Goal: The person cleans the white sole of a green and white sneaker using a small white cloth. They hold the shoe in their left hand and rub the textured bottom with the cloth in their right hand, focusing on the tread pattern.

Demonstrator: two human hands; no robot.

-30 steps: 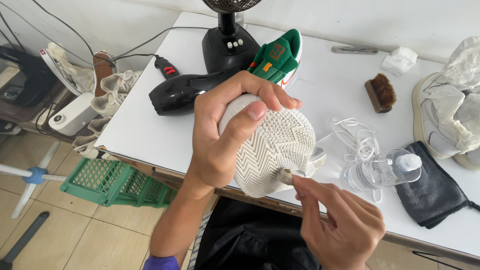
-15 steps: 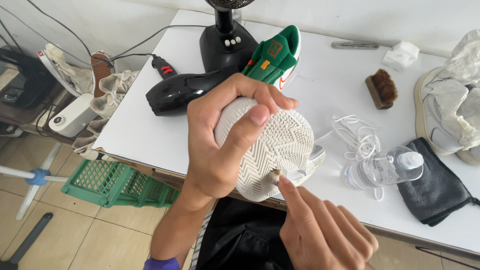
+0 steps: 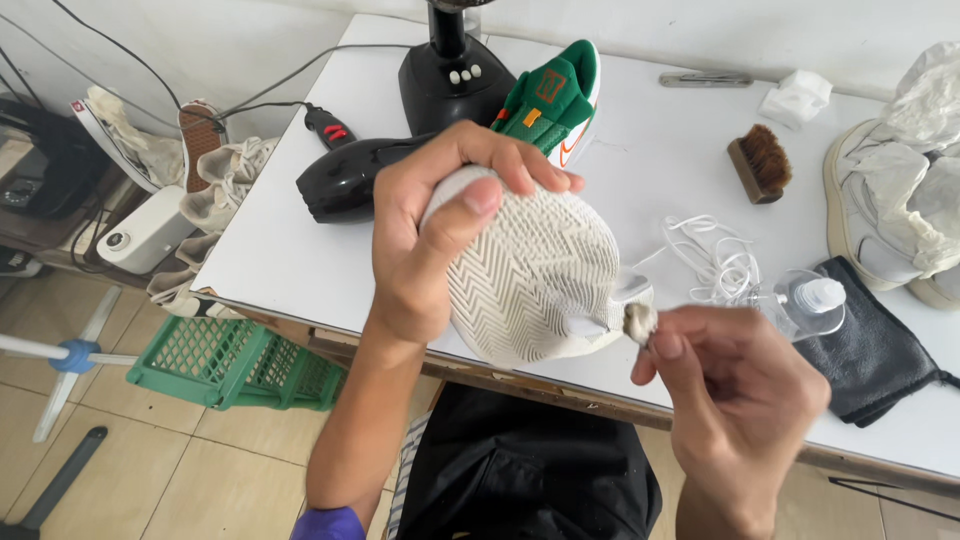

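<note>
- Above the near edge of the white table [image 3: 300, 250], the left hand [image 3: 420, 250] gripped a white shoe [image 3: 535, 270], sole turned up.
- The right hand [image 3: 735, 400] pinched a small grey wad [image 3: 640, 320], perhaps cotton, against the sole's edge.
- Behind lay a black hairdryer [image 3: 345, 180], a green sneaker [image 3: 550, 100], a brush [image 3: 760, 165] and white laces [image 3: 715, 255].

Fan [image 3: 452, 60] head cut off above; white shoes [image 3: 895, 190] cropped at right
</note>
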